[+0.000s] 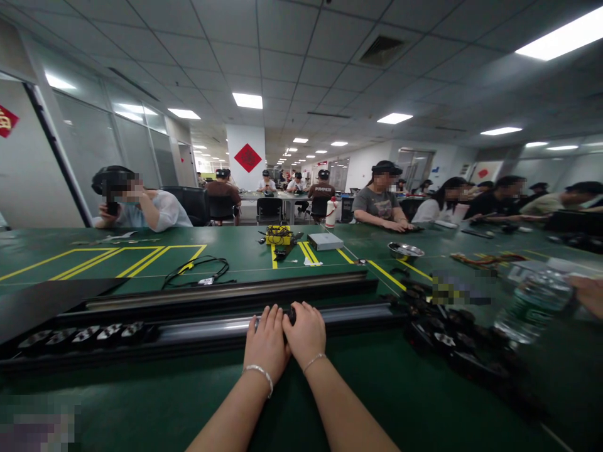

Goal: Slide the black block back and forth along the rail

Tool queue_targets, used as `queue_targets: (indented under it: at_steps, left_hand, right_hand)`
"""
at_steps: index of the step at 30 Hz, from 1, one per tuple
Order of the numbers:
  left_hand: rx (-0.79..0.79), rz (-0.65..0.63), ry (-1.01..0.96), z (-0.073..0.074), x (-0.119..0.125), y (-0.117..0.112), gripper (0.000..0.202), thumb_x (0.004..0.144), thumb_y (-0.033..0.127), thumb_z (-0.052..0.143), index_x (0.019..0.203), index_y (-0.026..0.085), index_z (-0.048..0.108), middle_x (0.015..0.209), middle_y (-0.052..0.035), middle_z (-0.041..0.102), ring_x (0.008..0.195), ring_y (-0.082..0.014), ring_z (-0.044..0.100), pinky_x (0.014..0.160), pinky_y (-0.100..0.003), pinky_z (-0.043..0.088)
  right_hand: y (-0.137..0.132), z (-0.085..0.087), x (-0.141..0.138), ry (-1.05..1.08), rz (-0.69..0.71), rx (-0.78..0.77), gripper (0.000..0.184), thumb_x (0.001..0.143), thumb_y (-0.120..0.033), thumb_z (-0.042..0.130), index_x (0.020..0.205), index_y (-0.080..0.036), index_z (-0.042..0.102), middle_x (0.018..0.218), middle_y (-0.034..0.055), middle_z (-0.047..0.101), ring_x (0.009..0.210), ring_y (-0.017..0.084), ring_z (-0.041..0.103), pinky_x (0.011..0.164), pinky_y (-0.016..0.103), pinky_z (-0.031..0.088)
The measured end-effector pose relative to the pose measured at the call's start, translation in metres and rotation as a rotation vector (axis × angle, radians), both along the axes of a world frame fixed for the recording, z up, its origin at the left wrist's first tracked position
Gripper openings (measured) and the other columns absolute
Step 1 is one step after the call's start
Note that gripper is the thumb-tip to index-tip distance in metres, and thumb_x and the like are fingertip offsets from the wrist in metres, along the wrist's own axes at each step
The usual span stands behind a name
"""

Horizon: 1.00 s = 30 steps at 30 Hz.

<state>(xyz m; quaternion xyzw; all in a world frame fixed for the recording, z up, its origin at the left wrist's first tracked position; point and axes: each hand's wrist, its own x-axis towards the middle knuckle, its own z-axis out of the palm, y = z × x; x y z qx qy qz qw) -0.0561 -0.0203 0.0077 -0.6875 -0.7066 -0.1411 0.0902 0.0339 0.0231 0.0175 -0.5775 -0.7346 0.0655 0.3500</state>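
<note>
A long black channel with a shiny metal inner face lies across the table before me. My left hand, a silvery bracelet at its wrist, curls its fingers over the channel's middle. Right beside it, touching, my right hand is bent round a small black part. Only a bit of that part shows between the hands; the fingers cover the rest. Several black pieces with silvery tops sit in a row in the channel's left end. Behind runs a second long channel.
A heap of black parts lies at the right, near a plastic bottle and another person's hand. Farther back are a metal bowl, a grey box, a yellow item with cables and a black cable. People sit around.
</note>
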Motion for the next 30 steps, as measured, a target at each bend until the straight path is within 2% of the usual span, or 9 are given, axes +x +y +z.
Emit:
queue_targets:
  at_steps: [6, 16, 25, 30]
  left_hand:
    - [0.019, 0.003, -0.016, -0.0006, 0.0001, 0.0004, 0.055, 0.078, 0.038, 0.037, 0.129, 0.018, 0.036, 0.139, -0.0041, 0.036, 0.129, -0.0202, 0.026, 0.1, -0.038, 0.029]
    - [0.055, -0.004, -0.039, -0.0018, -0.0015, 0.0004, 0.054, 0.078, 0.038, 0.037, 0.128, 0.018, 0.038, 0.138, -0.0033, 0.037, 0.128, -0.0199, 0.027, 0.098, -0.038, 0.029]
    - [0.049, -0.01, -0.046, -0.0034, -0.0021, 0.001, 0.055, 0.077, 0.04, 0.038, 0.129, 0.022, 0.035, 0.139, -0.0016, 0.036, 0.129, -0.0197, 0.025, 0.098, -0.038, 0.028]
    - [0.047, -0.006, -0.052, -0.0036, -0.0016, 0.0007, 0.054, 0.078, 0.039, 0.038, 0.129, 0.022, 0.035, 0.139, -0.0025, 0.036, 0.129, -0.0203, 0.025, 0.099, -0.038, 0.027]
  right_hand:
    - [-0.0023, 0.0008, 0.0016, 0.01, -0.037, 0.025, 0.033, 0.074, -0.032, 0.047, 0.1, -0.018, 0.061, 0.108, 0.0066, 0.061, 0.115, 0.022, 0.042, 0.1, 0.035, 0.018]
    - [0.0014, -0.0033, 0.0038, 0.014, -0.068, 0.03, 0.036, 0.073, -0.033, 0.048, 0.101, -0.016, 0.061, 0.108, 0.0067, 0.061, 0.112, 0.022, 0.044, 0.1, 0.035, 0.018]
    - [0.0007, 0.0024, 0.0079, -0.023, -0.054, -0.022, 0.033, 0.072, -0.037, 0.049, 0.098, -0.022, 0.063, 0.11, 0.004, 0.061, 0.113, 0.022, 0.044, 0.1, 0.04, 0.017]
    - [0.0005, 0.0044, 0.0091, -0.035, -0.065, -0.034, 0.034, 0.072, -0.036, 0.049, 0.099, -0.021, 0.063, 0.111, 0.0047, 0.06, 0.113, 0.022, 0.043, 0.1, 0.039, 0.018]
